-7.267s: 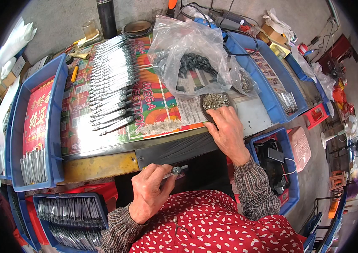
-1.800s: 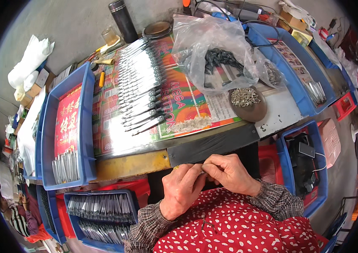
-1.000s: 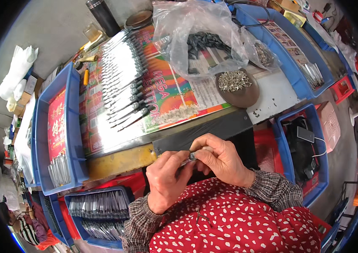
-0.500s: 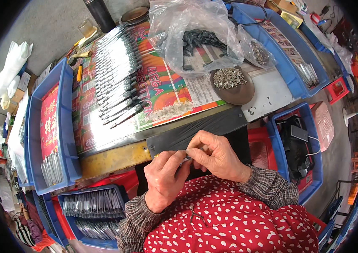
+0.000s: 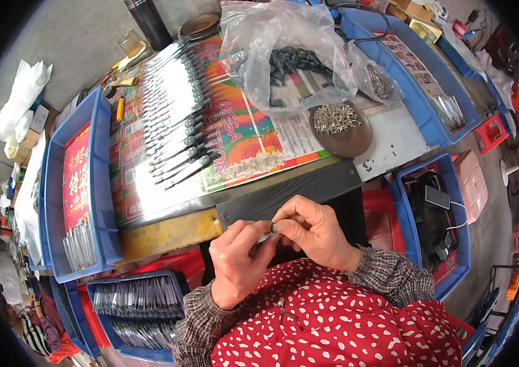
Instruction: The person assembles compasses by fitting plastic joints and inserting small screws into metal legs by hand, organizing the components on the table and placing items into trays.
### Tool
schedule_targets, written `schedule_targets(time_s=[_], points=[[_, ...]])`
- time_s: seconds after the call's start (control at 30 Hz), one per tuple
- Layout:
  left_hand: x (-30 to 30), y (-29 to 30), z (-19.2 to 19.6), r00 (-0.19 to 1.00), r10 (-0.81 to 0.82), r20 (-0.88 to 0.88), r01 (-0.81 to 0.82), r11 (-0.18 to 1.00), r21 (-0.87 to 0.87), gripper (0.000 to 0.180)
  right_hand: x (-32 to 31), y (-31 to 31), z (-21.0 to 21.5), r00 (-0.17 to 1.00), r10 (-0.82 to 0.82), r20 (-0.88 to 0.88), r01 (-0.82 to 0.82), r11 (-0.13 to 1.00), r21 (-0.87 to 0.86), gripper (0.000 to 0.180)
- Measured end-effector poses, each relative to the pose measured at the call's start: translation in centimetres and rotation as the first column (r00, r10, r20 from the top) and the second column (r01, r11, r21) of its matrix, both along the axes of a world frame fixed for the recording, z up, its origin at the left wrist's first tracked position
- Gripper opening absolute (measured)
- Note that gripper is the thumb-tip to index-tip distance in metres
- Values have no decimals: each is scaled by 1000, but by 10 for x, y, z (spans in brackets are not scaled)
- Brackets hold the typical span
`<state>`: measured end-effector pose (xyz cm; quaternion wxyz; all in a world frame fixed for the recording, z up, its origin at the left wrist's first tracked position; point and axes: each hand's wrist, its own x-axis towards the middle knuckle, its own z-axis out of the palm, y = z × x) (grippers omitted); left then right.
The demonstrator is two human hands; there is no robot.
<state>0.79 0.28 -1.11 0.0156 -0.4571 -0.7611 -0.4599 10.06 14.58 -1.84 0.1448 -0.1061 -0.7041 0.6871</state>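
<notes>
In front of my body, just past the table's near edge, my two hands meet. My left hand (image 5: 237, 260) is closed, its thumb and fingers pinching a small silvery, rod-like piece (image 5: 264, 237) that shows only in part. Fingertips of my right hand (image 5: 320, 235) press together at the other end of that piece; what lies between them is mostly hidden. Beyond, on the table, lies a long row of slim silvery, pen-like tubes with black ends (image 5: 177, 122). A brown round dish (image 5: 351, 144) holds a heap of small metal pieces (image 5: 336, 117).
A clear plastic bag (image 5: 244, 37) with black parts (image 5: 299, 61) lies on the table; a smaller bag (image 5: 381, 82) sits beside it. Blue trays stand at left (image 5: 103, 183), right (image 5: 464, 85) and lower left (image 5: 143, 352). Another blue bin (image 5: 403, 214) holds cables and a dark device.
More of the silvery piece shows between my hands, and my fingers have shifted slightly on it. The whole scene sits a little lower and to the right.
</notes>
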Motion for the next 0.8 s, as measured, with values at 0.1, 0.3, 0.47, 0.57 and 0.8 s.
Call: schedule_targets(time_s=[0.1,0.3,0.47,0.57,0.8], points=[[-1,-1,5,992,-65,107,68,997,-32,25,2,5,-2,996,72,46,-64,985,-158,19],[0,0,-3,1000,-24,-5,24,999,-38,28,-3,7,-4,996,88,16,-85,988,-132,13],[3,2,-5,999,-30,-38,29,999,-27,27,-2,5,-1,998,37,55,-40,998,44,11],[2,1,-4,999,-31,-25,30,999,-35,27,-3,0,0,1000,-8,19,7,999,42,9],[-15,-4,13,998,-55,-32,53,997,-59,26,2,10,8,999,-13,-44,20,986,163,26]])
